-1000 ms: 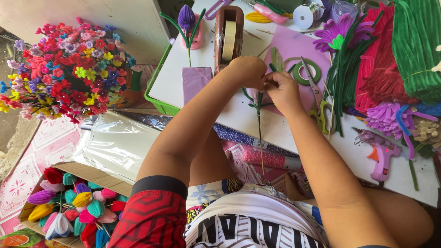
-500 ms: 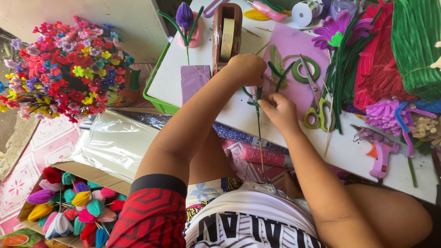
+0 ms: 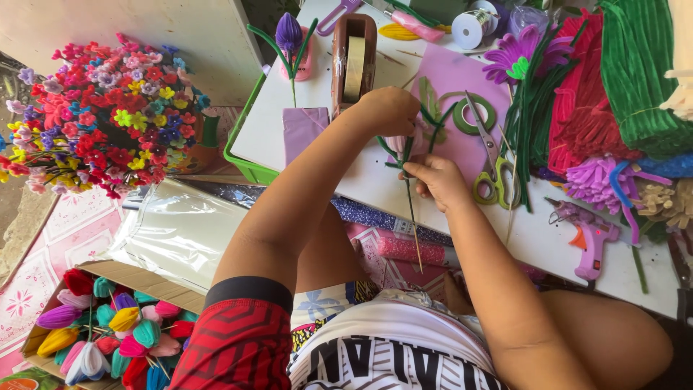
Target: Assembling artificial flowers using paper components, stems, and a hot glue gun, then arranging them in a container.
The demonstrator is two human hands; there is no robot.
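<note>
My left hand [image 3: 386,112] is closed around the top of a craft flower with green pipe-cleaner leaves [image 3: 426,115], over a white table [image 3: 317,137]. My right hand [image 3: 437,180] pinches the flower's thin wooden stem [image 3: 413,217] lower down, where green wrap ends. The stick points back toward my body. A roll of green floral tape [image 3: 474,114] and green-handled scissors [image 3: 494,173] lie just right of my hands on a lilac sheet [image 3: 462,76].
A brown tape dispenser [image 3: 354,58], a finished purple tulip [image 3: 290,36], bundles of green and red pipe cleaners [image 3: 621,79], a pink glue gun [image 3: 592,242]. A colourful flower bouquet [image 3: 101,115] stands left; a box of tulip heads [image 3: 108,332] sits on the floor.
My right hand has slid down the stem toward me, away from my left hand, which stays at the flower head.
</note>
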